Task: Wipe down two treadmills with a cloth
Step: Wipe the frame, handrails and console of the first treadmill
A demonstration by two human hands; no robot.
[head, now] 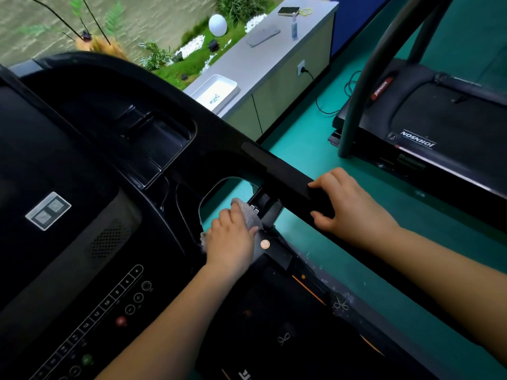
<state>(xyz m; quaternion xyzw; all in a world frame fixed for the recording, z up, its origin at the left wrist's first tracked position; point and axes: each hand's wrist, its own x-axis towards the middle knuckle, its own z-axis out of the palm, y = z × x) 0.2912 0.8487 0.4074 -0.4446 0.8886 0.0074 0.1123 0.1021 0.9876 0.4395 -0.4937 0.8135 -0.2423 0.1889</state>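
Landmark: I take the console [82, 187] of the near treadmill [274, 311] as my reference for every place below.
Left hand [230, 242]: just off the console's lower right edge, fingers curled over the cloth and pressing it on the black frame there.
Cloth [248, 215]: grey, under and ahead of that hand, beside the oval opening at the console's right.
Right hand [354, 207]: further right of the console, clenched round the rail [285, 176] that runs out from the console's right side.
In the way: the rail crosses just above the spot I am wiping, and a grey post [351, 119] stands on the green floor [301, 149] beyond it.
Around: a second treadmill [444, 124] lies well right of the console. A grey counter [263, 58] beyond the console carries a white tray [216, 89], a bottle [294, 26] and a phone [288, 10], with a socket [301, 67] in its side.
Hidden: most of the cloth is under my fingers. The console's left part, the near belt and the second treadmill are cut by the frame edges.
Hard to read: the console buttons [120, 297] are blurred, and I cannot tell the tray's contents.
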